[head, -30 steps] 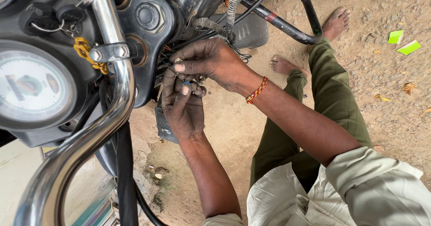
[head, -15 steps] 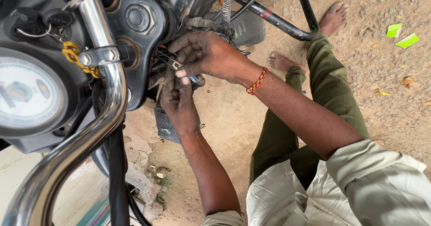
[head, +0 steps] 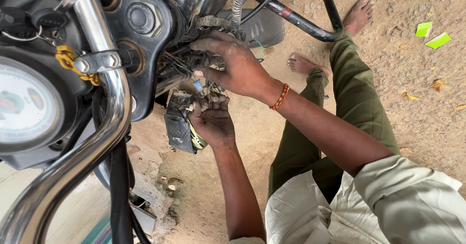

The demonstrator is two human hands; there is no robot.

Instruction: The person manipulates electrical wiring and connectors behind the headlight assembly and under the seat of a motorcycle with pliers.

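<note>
Bare sandy ground (head: pixel 388 79) lies under a motorcycle, seen from above past its chrome handlebar (head: pixel 104 127) and round speedometer (head: pixel 24 105). The person sits on the ground in green trousers, bare feet out ahead, both hands in at the front of the bike below the steering head. The wire bundle (head: pixel 187 62) hangs exposed there, loose and unwrapped, with a small blue connector (head: pixel 198 86) dangling beneath it. The right hand (head: pixel 233 64), a red-orange band at its wrist, is curled down over the wires, fingers closed on some of them. The left hand (head: pixel 213 120) reaches up from below, fingertips pinched on thin wire ends just under the right; beside it hangs a black box-like part (head: pixel 178 127). Judging by the open, untidy wiring, the joining looks midway: nothing is taped, tucked back or covered yet.
</note>
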